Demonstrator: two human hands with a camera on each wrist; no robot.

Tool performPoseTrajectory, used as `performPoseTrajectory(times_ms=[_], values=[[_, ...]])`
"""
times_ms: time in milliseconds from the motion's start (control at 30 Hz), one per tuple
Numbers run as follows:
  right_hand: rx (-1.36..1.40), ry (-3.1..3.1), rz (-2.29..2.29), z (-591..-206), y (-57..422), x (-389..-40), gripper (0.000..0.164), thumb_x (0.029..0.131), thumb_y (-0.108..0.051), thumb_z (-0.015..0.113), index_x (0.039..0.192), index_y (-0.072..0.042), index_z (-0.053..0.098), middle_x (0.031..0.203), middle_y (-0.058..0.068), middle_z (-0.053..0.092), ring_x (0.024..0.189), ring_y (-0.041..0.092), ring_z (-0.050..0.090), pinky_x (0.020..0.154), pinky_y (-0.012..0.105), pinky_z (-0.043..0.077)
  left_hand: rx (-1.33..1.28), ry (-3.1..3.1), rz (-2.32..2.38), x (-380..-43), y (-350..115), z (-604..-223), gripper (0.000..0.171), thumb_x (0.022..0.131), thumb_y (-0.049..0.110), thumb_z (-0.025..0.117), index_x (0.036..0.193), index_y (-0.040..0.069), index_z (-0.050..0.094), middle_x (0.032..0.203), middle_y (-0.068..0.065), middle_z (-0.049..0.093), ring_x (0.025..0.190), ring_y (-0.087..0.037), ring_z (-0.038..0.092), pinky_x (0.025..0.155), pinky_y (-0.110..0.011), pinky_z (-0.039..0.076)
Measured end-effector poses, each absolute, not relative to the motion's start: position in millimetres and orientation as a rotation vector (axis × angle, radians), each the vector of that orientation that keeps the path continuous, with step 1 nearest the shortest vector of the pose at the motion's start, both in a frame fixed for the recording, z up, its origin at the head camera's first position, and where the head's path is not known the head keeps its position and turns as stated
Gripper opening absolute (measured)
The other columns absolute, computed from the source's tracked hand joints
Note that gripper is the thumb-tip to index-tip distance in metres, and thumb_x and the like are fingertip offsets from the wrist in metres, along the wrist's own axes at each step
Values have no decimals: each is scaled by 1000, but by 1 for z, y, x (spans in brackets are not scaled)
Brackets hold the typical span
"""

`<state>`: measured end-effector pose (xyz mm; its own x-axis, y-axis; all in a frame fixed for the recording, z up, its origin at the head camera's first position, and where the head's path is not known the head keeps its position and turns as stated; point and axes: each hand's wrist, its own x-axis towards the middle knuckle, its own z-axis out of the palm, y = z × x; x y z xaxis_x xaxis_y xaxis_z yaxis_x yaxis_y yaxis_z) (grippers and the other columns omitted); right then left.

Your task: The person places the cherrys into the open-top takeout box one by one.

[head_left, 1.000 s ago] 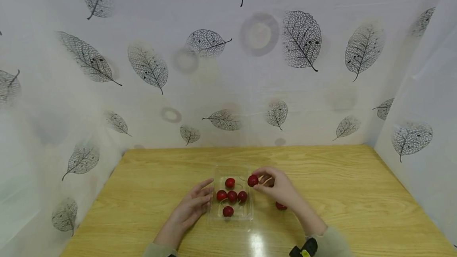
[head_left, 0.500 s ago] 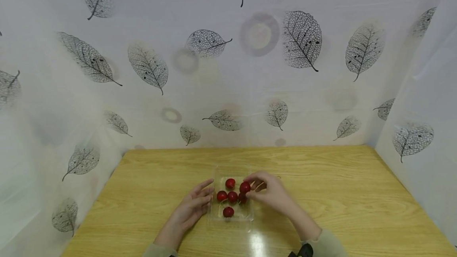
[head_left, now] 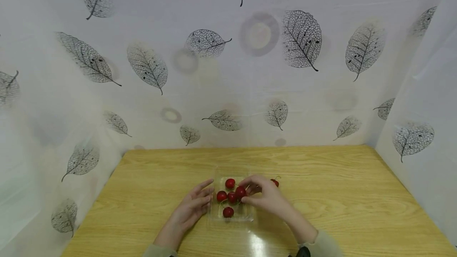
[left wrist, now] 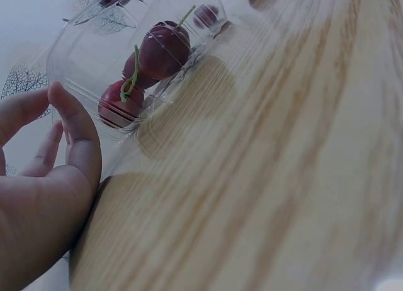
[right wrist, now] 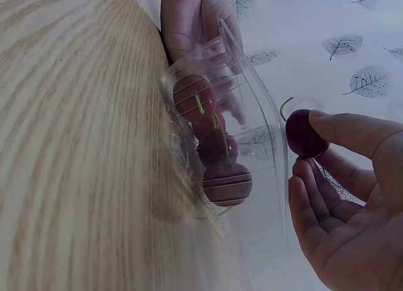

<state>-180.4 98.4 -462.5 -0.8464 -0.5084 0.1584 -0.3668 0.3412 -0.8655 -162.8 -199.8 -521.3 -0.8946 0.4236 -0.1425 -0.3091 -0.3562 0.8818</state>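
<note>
A clear plastic box point(head_left: 240, 219) stands on the table with several red cherries in it, such as the one at its front point(head_left: 228, 211). My left hand point(head_left: 193, 206) lies along the box's left side, its fingers loosely extended and the fingertips at the wall; the left wrist view shows this hand point(left wrist: 53, 165) close up. Over the right part of the box, my right hand point(head_left: 267, 197) pinches a dark red cherry point(head_left: 240, 192) between thumb and fingers. In the right wrist view that cherry point(right wrist: 305, 133) has a short green stem and is beside the box's rim.
Another cherry point(head_left: 274, 183) lies on the wooden table point(head_left: 321, 193) right of the box, partly hidden behind the right hand. A white leaf-printed sheet point(head_left: 250, 82) hangs behind the table and at both sides.
My right hand has moved left with the cherry, from beside the box to over its right part. The left hand has stayed at the box's side.
</note>
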Motion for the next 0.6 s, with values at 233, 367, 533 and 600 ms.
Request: performPoseTrajectory(times_ms=[233,367,533,600], values=[[-825,2459,-1540,-467,97,-178,35,87,-8,84,120,-3,72,112,10,72,95,11,67,88,24,60,155,1442,2263,-164,-200,-523,53,107,0,54,155,21,48,129,5,57,105,-1,60,87,-15,53],[-859,2484,-1518,-470,97,-177,36,86,-9,85,121,-4,73,111,9,72,95,11,67,90,25,59,148,1461,2253,-164,-200,-523,50,108,0,54,151,26,51,131,4,56,105,-1,61,87,-15,53],[-915,2523,-1458,-473,95,-177,37,85,-10,85,121,-5,73,111,5,75,96,9,68,91,26,59,116,1479,2242,-165,-199,-523,51,107,0,54,150,28,52,131,4,56,106,-2,61,87,-15,53],[-933,2531,-1436,-474,94,-177,38,85,-9,85,120,-4,73,111,4,75,97,8,68,92,27,59,101,1484,2239,-165,-199,-523,51,107,-1,54,151,26,51,131,4,56,106,-2,61,87,-15,53]])
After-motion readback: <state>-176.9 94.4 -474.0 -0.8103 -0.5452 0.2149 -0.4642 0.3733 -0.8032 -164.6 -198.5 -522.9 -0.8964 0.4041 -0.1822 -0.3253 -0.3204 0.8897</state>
